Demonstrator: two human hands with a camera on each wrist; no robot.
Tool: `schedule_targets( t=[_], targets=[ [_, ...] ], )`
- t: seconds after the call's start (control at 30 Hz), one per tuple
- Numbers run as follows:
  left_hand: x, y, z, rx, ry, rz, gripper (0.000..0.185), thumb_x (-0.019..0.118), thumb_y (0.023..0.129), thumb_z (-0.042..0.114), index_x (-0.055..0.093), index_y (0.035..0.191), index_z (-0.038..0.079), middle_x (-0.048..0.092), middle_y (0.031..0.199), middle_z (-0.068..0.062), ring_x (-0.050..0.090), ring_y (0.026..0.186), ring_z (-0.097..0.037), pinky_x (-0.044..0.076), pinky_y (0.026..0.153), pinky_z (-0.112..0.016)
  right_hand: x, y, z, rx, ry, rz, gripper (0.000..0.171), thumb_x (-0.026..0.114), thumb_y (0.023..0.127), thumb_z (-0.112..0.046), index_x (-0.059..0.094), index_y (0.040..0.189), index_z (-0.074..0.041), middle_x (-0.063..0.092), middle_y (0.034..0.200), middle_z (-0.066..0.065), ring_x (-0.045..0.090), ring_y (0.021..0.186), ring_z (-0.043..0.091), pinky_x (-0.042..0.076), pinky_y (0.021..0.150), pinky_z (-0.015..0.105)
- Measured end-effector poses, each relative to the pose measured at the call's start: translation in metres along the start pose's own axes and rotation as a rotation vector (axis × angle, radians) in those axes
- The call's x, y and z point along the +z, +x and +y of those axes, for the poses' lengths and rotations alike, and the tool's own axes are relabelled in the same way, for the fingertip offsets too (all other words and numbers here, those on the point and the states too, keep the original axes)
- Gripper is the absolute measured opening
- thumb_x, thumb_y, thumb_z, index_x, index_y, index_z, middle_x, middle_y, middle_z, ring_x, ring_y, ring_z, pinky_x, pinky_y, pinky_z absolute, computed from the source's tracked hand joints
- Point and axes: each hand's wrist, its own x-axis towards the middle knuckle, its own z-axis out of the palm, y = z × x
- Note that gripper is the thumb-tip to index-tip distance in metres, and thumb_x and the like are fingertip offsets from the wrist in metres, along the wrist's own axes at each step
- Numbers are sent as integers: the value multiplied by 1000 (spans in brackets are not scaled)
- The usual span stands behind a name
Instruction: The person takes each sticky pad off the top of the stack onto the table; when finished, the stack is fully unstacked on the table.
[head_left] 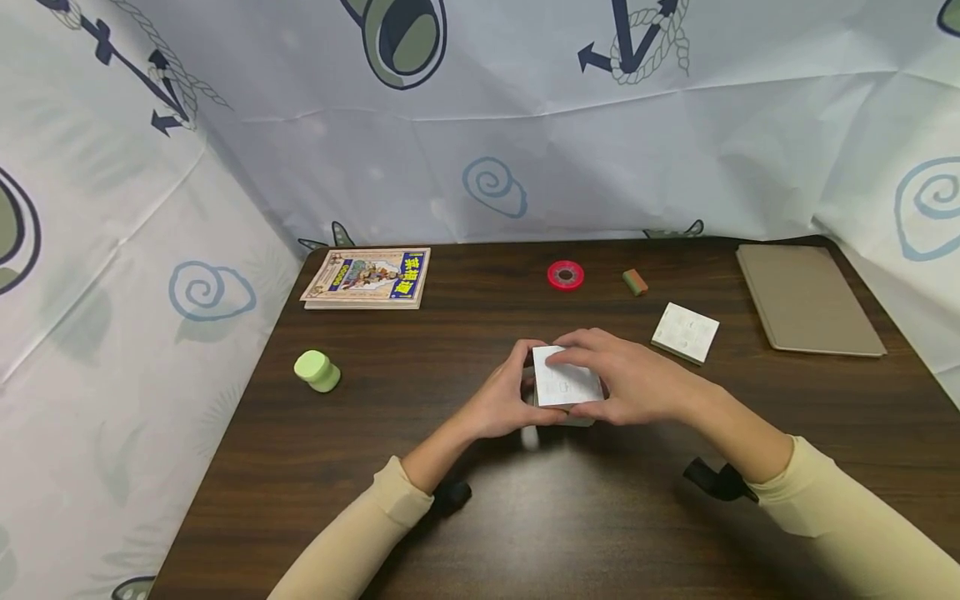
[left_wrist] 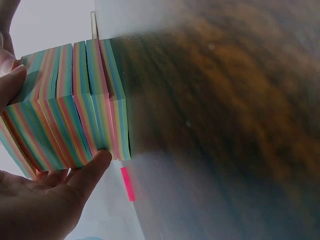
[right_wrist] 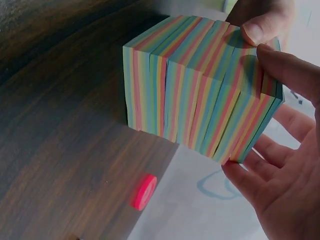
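Note:
Upright on the table stands a tall stack of multicoloured sticky note pads (head_left: 566, 385), topped with a white sheet bearing faint print. Its striped sides show in the left wrist view as separate pads (left_wrist: 65, 110) piled together, their edges slightly uneven. My left hand (head_left: 498, 400) grips the stack from the left, with the thumb along the near side. From the right, my right hand (head_left: 630, 379) holds the upper part, thumb on the near side and fingers over the top and far side. The two thumbs come close together in the right wrist view.
Right of the stack lies another white-topped pad (head_left: 686, 333), with a grey-brown flat case (head_left: 810, 300) beyond it. Behind are a red disc (head_left: 566, 275) and a green-orange eraser (head_left: 635, 282). To the left are books (head_left: 367, 279) and a light green round container (head_left: 317, 371).

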Motion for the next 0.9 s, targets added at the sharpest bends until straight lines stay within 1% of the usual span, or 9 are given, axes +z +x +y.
schedule_targets(
  t=[0.1, 0.23, 0.33, 0.43, 0.53, 0.6, 0.67, 0.77, 0.9],
  targets=[
    [-1, 1, 0, 6, 11, -5, 86, 88, 74, 13, 31, 138, 11, 43, 135, -5, 50, 118, -18, 44, 100, -38, -6, -2, 0, 18, 0, 5, 59, 82, 79, -33, 60, 131, -18, 49, 139, -2, 47, 123, 13, 48, 90, 34],
    [-2, 0, 1, -5, 34, -1, 86, 88, 73, 19, 32, 138, 11, 44, 136, -5, 49, 121, -19, 43, 101, -37, -19, -5, 7, 47, 27, 48, 60, 83, 78, -32, 60, 132, -19, 49, 139, -1, 49, 122, 16, 48, 90, 38],
    [-1, 0, 2, -16, 48, 10, 87, 89, 72, 20, 32, 138, 10, 45, 134, -5, 48, 121, -19, 43, 101, -37, -29, -6, 22, 86, 59, 94, 61, 84, 77, -30, 60, 132, -17, 51, 138, 3, 51, 119, 22, 48, 88, 44],
    [-1, 0, 3, -33, 53, 16, 87, 89, 72, 18, 33, 137, 10, 46, 132, -5, 48, 120, -18, 43, 101, -37, -33, -5, 46, 164, 67, 138, 62, 85, 77, -29, 60, 131, -15, 52, 137, 6, 51, 120, 28, 47, 88, 49],
    [0, 0, 4, -46, 48, 19, 87, 89, 72, 14, 33, 138, 10, 46, 133, -7, 48, 120, -20, 42, 102, -39, -30, -5, 73, 244, 59, 159, 62, 84, 78, -28, 59, 132, -13, 51, 137, 11, 50, 121, 34, 45, 88, 51],
    [0, 1, 3, -44, 38, 19, 87, 88, 72, 11, 32, 138, 8, 46, 133, -10, 47, 121, -24, 41, 103, -43, -24, -6, 90, 285, 58, 147, 62, 83, 79, -28, 57, 133, -12, 50, 137, 13, 52, 116, 33, 45, 85, 49],
    [1, 1, 1, -42, 27, 17, 87, 88, 72, 9, 32, 139, 6, 45, 134, -14, 47, 122, -29, 40, 103, -47, -17, -6, 103, 316, 56, 126, 62, 82, 80, -29, 57, 133, -11, 50, 137, 15, 52, 115, 34, 45, 85, 49],
    [1, 2, 0, -41, 22, 17, 88, 88, 71, 8, 32, 139, 6, 45, 134, -14, 48, 121, -29, 41, 103, -47, -5, -5, 116, 323, 58, 102, 61, 82, 79, -29, 58, 132, -9, 51, 136, 16, 52, 116, 35, 44, 89, 51],
    [1, 2, 1, -50, 35, 23, 88, 89, 71, 11, 33, 138, 9, 47, 132, -7, 52, 118, -22, 44, 101, -39, 6, 0, 125, 294, 30, 66, 59, 82, 78, -25, 60, 130, -6, 53, 135, 17, 47, 125, 37, 39, 99, 55]
  ],
)
